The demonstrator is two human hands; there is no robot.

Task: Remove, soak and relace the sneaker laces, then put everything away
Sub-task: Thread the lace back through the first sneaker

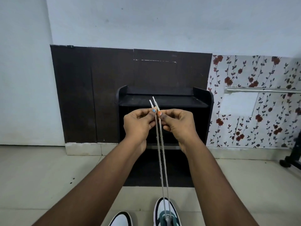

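From the head camera, I hold both ends of one lace point(161, 160) up in front of me, over the near edge of a black shelf point(164, 101) that stands against the far wall. My left hand point(138, 123) pinches the left strand just below its tip, fingers curled in on it; my right hand point(177, 123) pinches the right strand the same way. The two hands sit side by side, thumbs almost touching, and the two plastic tips stick up just above my fingers, the right tip a little higher than the left.

What matters for my next move is how the lace runs. Its long axis goes almost straight from my grip down and toward me: two taut, nearly parallel strands that drop between my forearms to the right shoe point(166, 212) at the near bottom edge of the view. There they seem to enter the lowest eyelets, though that spot is cut off and I cannot tell exactly. So the shoe lies directly below and nearer than my hands, slightly right of centre, and each hand is equally close to its own strand.

A second shoe point(121, 219) sits on the floor point(48, 176) just left of the first, only its toe showing.

I judge I am evening the ends at the start of relacing.
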